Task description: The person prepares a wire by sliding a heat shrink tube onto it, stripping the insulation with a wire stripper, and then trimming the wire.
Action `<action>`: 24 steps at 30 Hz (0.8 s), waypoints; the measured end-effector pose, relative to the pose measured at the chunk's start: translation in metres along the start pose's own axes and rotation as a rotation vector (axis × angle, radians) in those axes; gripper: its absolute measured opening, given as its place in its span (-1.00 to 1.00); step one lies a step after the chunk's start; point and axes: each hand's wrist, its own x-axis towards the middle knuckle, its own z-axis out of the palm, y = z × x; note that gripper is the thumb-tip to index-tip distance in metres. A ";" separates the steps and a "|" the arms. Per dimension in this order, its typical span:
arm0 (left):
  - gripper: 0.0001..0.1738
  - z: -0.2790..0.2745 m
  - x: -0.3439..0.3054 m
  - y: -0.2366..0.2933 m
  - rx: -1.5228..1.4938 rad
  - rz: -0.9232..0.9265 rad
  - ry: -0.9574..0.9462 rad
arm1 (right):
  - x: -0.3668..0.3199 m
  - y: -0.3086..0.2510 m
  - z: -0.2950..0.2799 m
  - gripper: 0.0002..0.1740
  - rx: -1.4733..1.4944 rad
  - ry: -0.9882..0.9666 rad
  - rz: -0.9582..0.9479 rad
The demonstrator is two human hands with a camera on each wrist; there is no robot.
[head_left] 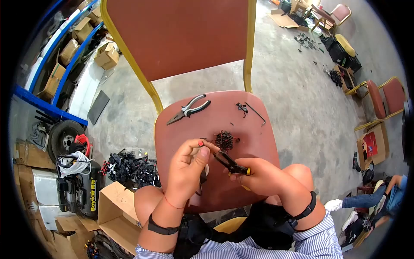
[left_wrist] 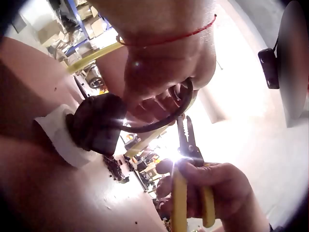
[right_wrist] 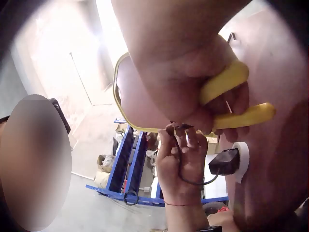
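My left hand [head_left: 187, 166] pinches the end of a thin black cable [left_wrist: 157, 126] between thumb and fingertips, and a small red bit shows there. The cable curves down to a small black box [right_wrist: 224, 162], which sits against a white ring like a tape roll [right_wrist: 242, 166] on the chair seat [head_left: 172, 134]. In my right hand [head_left: 263, 175] are wire strippers [head_left: 226, 160] with dark jaws and yellow handles, the fingers curled round the handles. Their jaws stand slightly apart, pointing at the left fingertips. Just beyond lies a heap of small black and red pieces [head_left: 224, 140].
Grey-handled pliers [head_left: 189, 108] lie at the seat's back left. A hex key [head_left: 256, 113] and small black parts [head_left: 242, 109] are at its back right. An open cardboard box [head_left: 116, 203] and a black cable pile [head_left: 125, 166] stand left; another person sits far right.
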 end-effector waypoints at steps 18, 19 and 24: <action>-0.78 0.009 0.010 -0.011 0.135 0.089 0.273 | 0.003 0.013 -0.003 -0.72 0.019 0.090 -0.004; -0.77 0.009 0.011 -0.013 0.183 0.115 0.292 | 0.004 0.013 -0.002 -0.71 -0.015 0.106 -0.008; -0.74 0.009 0.019 -0.020 0.338 0.169 0.360 | 0.002 0.005 -0.002 -0.69 -0.039 0.142 0.017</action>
